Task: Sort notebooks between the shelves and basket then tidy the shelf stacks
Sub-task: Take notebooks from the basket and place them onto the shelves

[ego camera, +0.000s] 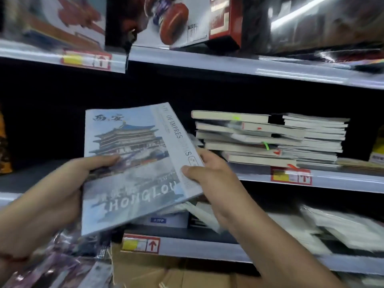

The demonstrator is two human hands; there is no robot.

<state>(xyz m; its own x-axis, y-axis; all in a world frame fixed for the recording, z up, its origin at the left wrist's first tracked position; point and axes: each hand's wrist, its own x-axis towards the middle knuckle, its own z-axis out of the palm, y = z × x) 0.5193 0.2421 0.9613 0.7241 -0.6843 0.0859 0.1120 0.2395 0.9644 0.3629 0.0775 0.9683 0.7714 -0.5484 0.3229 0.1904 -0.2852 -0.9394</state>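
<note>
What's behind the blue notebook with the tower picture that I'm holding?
Both hands, left and right, grip the blue notebook. Behind its right edge, wrapped white items peek out on the lower shelf. Whatever sits directly behind the cover is hidden.

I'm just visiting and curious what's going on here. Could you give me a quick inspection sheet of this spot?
Surface: middle shelf, grey edge with a red price tag.
Job's things: blue pagoda notebook held tilted in front of the shelves; uneven stack of notebooks on the middle shelf.
Clutter: wrapped packs on the lower shelf; cardboard box below.
Hands: left hand and right hand each grip a notebook edge.
Cables: nothing seen.
Surroundings: boxed goods on the top shelf.
</note>
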